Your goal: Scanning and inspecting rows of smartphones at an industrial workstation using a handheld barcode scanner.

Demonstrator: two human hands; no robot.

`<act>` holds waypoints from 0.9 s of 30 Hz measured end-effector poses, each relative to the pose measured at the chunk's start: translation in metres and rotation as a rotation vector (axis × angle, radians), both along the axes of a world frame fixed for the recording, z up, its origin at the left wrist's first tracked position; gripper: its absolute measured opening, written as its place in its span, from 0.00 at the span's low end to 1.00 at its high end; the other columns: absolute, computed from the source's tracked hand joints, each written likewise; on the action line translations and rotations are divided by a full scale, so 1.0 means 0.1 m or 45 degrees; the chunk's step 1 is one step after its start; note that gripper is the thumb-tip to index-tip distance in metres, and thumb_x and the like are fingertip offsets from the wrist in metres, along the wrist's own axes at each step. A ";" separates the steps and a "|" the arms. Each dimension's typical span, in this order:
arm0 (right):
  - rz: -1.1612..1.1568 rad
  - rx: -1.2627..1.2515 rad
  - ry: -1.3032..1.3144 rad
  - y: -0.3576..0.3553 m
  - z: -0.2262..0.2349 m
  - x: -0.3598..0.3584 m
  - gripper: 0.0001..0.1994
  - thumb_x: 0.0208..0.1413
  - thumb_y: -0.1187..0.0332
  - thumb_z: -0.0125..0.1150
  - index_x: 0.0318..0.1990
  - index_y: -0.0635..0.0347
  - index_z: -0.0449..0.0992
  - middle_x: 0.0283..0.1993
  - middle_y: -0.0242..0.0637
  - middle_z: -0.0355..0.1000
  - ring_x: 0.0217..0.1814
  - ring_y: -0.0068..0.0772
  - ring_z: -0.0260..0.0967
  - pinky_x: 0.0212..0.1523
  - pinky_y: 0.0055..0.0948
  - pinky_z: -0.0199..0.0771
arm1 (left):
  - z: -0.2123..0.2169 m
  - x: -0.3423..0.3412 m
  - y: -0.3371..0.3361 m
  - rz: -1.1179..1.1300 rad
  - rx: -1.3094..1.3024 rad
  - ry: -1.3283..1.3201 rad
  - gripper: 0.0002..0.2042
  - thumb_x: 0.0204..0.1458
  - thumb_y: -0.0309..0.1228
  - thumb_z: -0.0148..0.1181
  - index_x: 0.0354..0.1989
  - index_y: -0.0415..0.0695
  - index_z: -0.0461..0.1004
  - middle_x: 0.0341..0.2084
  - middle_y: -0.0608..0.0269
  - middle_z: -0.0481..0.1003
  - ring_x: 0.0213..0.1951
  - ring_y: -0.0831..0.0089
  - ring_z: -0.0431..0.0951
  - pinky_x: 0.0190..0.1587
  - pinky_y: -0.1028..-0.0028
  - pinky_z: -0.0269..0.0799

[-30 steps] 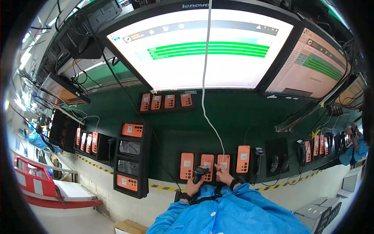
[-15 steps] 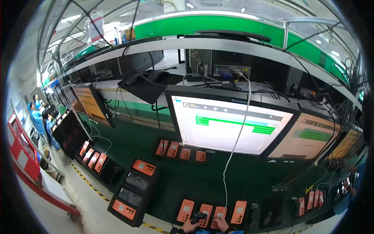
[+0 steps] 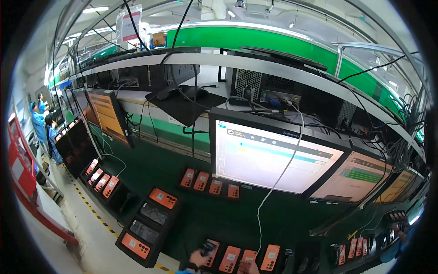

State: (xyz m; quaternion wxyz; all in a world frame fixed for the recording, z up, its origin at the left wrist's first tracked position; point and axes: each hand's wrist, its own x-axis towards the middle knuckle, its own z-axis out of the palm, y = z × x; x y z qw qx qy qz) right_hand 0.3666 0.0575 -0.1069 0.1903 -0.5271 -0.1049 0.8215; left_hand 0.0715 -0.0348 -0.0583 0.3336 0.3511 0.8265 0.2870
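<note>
In a row at the near edge of the dark green bench lie several orange phones (image 3: pixel 230 259), backs up. My left hand (image 3: pixel 199 259), somewhat blurred, is closed on a black handheld barcode scanner (image 3: pixel 209 249) above the leftmost phone (image 3: pixel 212 259). My right hand (image 3: pixel 248 266) rests at the third phone (image 3: pixel 249 255), fingers closed at the lower end of a white cable (image 3: pixel 261 214); the cable's tip is hidden. To the right of that hand lies another orange phone (image 3: pixel 270 258).
A lit monitor (image 3: pixel 273 155) stands behind the row. Several orange phones (image 3: pixel 200 181) lie before it. At left sits a black tray (image 3: pixel 157 237) holding orange phones and dark wrapped pieces. A rack of phones (image 3: pixel 109 186) stands farther left. Another person's hand (image 3: pixel 401 235) shows at far right.
My left hand and the scanner have moved left, from the second phone to the leftmost. The green rows on the lit monitor are gone. The whole view has shifted slightly.
</note>
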 end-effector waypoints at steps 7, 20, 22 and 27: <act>0.070 0.882 -0.291 -0.18 -0.08 0.11 0.12 0.62 0.64 0.46 0.41 0.64 0.71 0.29 0.30 0.67 0.31 0.20 0.66 0.36 0.20 0.69 | -0.06 -0.92 0.13 0.392 -0.107 0.288 0.23 0.38 0.35 0.64 0.47 0.45 0.72 0.42 0.45 0.74 0.48 0.49 0.72 0.51 0.57 0.68; 0.149 1.015 -0.534 -0.15 0.91 0.04 0.13 0.61 0.64 0.49 0.44 0.64 0.73 0.31 0.30 0.70 0.30 0.20 0.68 0.32 0.20 0.71 | 0.19 1.30 0.86 -0.315 -0.121 0.138 0.33 0.40 0.30 0.60 0.59 0.45 0.56 0.52 0.37 0.62 0.52 0.41 0.63 0.52 0.47 0.59; 0.296 1.112 -0.613 -0.10 0.96 -0.05 0.13 0.61 0.64 0.51 0.44 0.64 0.74 0.33 0.32 0.73 0.33 0.21 0.70 0.36 0.22 0.71 | 0.08 1.47 0.92 -0.023 -0.206 0.223 0.36 0.38 0.29 0.62 0.60 0.46 0.54 0.55 0.35 0.57 0.54 0.37 0.58 0.52 0.41 0.53; 0.311 1.190 -0.567 0.15 0.74 -0.06 0.12 0.56 0.63 0.56 0.39 0.63 0.77 0.33 0.37 0.76 0.36 0.27 0.72 0.37 0.27 0.71 | -0.04 1.18 0.94 0.109 0.065 -0.019 0.28 0.44 0.39 0.61 0.54 0.43 0.62 0.38 0.51 0.75 0.41 0.52 0.75 0.45 0.57 0.68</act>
